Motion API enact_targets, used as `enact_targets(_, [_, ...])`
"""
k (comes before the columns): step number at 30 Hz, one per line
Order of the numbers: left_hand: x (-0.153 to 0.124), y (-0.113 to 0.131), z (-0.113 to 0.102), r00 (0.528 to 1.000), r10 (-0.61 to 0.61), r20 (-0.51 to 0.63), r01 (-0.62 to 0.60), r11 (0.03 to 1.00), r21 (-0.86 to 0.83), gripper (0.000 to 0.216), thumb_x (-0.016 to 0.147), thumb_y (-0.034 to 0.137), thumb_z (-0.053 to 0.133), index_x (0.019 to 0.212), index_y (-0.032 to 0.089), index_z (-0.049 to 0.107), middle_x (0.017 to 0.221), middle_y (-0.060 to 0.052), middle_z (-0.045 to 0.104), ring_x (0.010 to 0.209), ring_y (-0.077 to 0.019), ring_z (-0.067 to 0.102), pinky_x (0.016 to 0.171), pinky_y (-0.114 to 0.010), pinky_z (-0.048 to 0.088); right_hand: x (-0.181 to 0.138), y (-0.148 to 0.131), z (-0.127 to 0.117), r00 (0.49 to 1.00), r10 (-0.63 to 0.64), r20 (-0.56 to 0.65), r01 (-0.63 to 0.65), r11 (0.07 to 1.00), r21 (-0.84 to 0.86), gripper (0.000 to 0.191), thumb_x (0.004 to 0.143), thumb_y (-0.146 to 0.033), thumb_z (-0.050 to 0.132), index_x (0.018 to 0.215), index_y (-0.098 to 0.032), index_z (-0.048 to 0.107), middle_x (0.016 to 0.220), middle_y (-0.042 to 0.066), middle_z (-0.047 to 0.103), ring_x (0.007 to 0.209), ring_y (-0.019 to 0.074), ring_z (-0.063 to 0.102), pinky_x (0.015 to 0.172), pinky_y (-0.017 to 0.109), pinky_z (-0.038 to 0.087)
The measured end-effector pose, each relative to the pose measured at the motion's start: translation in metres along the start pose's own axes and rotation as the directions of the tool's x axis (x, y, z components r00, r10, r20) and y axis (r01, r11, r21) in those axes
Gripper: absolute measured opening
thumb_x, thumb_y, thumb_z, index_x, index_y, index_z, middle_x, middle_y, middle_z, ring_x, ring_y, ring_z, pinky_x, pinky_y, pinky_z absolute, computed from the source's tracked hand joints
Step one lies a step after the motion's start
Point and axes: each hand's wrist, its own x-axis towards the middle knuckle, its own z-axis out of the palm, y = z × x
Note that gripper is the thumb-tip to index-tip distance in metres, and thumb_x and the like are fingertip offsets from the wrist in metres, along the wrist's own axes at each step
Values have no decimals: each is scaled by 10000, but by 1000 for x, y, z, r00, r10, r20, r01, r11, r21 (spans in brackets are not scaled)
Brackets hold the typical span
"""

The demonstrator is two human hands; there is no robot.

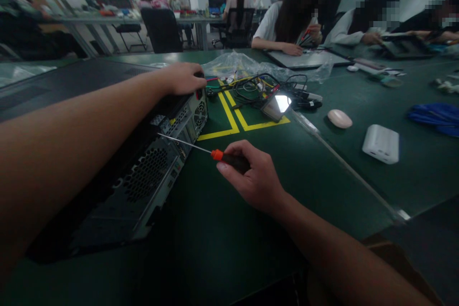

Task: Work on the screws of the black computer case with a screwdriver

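Observation:
A black desktop computer case (103,215) lies on its side at the left, its metal rear panel with vents, fan grille and ports facing me. My left hand (184,79) reaches across the case and grips its far rear corner, with some fingertips hidden behind the edge. In my right hand (256,174) is a screwdriver (217,155) with a dark handle, an orange collar and a long thin shaft. The shaft points left, and its tip is by the rear panel's upper edge. Whether the tip sits on a screw, I cannot tell.
Beyond the case lie tangled black cables (258,88), a small device with a bright screen (281,104) and clear plastic sheeting (233,64). To the right are a pink oval object (339,118), a white box-shaped device (380,144) and a blue bundle (435,118). Other people work across the table.

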Motion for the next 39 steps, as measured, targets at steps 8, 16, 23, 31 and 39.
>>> enact_targets(8, [0, -1, -2, 1000, 3, 6, -3, 1000, 6, 802, 926, 679, 596, 1618, 330, 799, 1540, -116, 835, 1492, -447, 717, 1232, -524, 588, 0, 0, -2, 1000, -10, 0, 10, 997, -77, 179, 1071, -411, 804, 1040, -235, 790, 941, 35, 800, 770, 186, 654, 737, 341, 519])
enact_targets(16, [4, -3, 3, 1000, -16, 4, 16, 1000, 9, 828, 909, 619, 586, 1650, 307, 780, 1545, -137, 828, 1517, -456, 705, 1283, -547, 551, 0, 0, -1, 999, 11, 53, -9, 999, -34, 186, 1068, -424, 799, 1090, -246, 747, 938, 10, 774, 772, 178, 651, 742, 338, 506])
enact_targets(23, [3, -4, 2, 1000, 3, 3, -4, 1000, 21, 801, 920, 581, 573, 1638, 291, 781, 1511, -146, 844, 1472, -460, 723, 1243, -564, 573, -1, 1, 1, 999, 9, 30, -8, 999, -37, 156, 992, -306, 766, 1043, -275, 622, 919, -21, 737, 737, 157, 620, 716, 326, 486])
enact_targets(31, [1, -1, 1, 1000, -14, 28, 12, 997, 75, 768, 996, 550, 512, 1665, 253, 747, 1598, -137, 801, 1465, -425, 732, 1217, -501, 576, -1, 4, 0, 1000, -8, 25, 9, 999, -47, 141, 1019, -322, 771, 1041, -262, 646, 930, -16, 724, 742, 155, 592, 732, 321, 473])
enact_targets(39, [3, -2, 0, 999, 8, 38, -12, 996, 93, 768, 1011, 548, 499, 1680, 256, 735, 1590, -135, 802, 1473, -420, 730, 1213, -492, 573, -1, 3, -1, 999, 0, 35, 2, 999, -53, 138, 1031, -335, 770, 1059, -269, 652, 934, -15, 722, 745, 161, 589, 729, 327, 476])
